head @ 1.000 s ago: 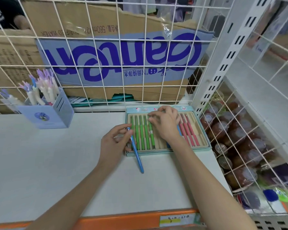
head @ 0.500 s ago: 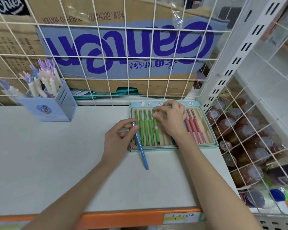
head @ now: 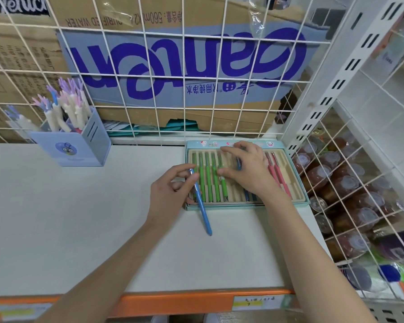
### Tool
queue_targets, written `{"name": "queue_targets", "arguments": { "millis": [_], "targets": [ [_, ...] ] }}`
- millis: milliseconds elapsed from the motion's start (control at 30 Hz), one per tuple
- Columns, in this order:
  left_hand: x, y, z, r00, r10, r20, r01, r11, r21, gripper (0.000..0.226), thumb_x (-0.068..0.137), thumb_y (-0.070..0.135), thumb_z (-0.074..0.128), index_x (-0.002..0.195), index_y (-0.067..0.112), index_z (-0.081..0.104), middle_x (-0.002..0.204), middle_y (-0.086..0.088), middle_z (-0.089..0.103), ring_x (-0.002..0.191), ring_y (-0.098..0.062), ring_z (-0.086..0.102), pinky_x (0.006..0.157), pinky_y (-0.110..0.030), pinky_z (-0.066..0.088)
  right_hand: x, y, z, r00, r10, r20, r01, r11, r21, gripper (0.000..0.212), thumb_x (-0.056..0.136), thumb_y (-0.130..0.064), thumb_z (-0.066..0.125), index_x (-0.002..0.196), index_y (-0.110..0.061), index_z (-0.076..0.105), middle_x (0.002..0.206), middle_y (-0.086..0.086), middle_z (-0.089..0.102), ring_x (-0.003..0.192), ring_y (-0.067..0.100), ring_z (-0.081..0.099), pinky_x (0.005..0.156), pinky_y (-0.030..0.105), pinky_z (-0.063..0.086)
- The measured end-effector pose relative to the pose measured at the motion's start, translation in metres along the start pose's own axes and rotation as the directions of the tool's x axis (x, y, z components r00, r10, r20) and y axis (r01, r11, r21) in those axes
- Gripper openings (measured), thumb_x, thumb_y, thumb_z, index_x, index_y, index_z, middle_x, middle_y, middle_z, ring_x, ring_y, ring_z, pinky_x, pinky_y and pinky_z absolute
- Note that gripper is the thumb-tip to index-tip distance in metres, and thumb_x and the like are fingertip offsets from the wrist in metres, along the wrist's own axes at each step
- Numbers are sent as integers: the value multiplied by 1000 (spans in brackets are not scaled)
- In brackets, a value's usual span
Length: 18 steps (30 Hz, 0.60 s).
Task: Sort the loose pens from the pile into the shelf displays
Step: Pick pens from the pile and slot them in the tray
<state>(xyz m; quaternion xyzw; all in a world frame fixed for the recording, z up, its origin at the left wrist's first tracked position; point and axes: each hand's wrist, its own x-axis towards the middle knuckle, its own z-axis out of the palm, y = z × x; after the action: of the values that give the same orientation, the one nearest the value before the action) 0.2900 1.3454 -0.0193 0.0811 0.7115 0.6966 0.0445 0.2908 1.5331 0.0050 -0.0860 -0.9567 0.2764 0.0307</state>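
A light-blue slotted pen tray (head: 296,183) lies at the back right of the white shelf. Several green pens (head: 209,180) fill its left slots and pink pens (head: 279,177) its right ones. My left hand (head: 170,194) pinches a blue pen (head: 203,210) by its upper end at the tray's left edge; the pen slants down onto the shelf. Over the tray's middle, my right hand (head: 247,171) holds another blue pen (head: 238,164) under its fingers. Dark blue pen ends (head: 246,195) show below that hand.
A pale-blue pen holder (head: 79,145) full of white and purple pens stands at the back left. A white wire grid (head: 184,78) backs the shelf, with a cardboard box behind. A wire side panel (head: 350,183) on the right fences off bottled drinks. An orange strip (head: 173,301) edges the front.
The view shifted slightly. Both hands stay at the tray; my right hand's fingers have moved a little across the middle slots, and the left still holds the blue pen.
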Motion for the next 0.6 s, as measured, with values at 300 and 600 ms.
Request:
{"name": "queue_targets", "arguments": {
  "millis": [300, 600],
  "targets": [
    [1, -2, 0, 1000, 8, 1, -8, 1000, 15, 19, 85, 9, 66, 95, 25, 67, 70, 18, 59, 54, -13, 61, 49, -19, 52, -43, 10, -5, 999, -25, 42, 26, 999, -36, 62, 77, -43, 70, 134, -37, 47, 154, -4, 18, 142, 19, 2, 114, 41, 2],
    [2, -4, 0, 1000, 20, 7, -20, 999, 36, 18, 85, 11, 66, 97, 24, 67, 71, 15, 60, 57, -21, 63, 50, -24, 54, -43, 9, -2, 996, -21, 92, 25, 999, -48, 47, 80, -42, 67, 125, -39, 56, 156, -7, 15, 142, 22, 0, 113, 44, 2]
  ]
}}
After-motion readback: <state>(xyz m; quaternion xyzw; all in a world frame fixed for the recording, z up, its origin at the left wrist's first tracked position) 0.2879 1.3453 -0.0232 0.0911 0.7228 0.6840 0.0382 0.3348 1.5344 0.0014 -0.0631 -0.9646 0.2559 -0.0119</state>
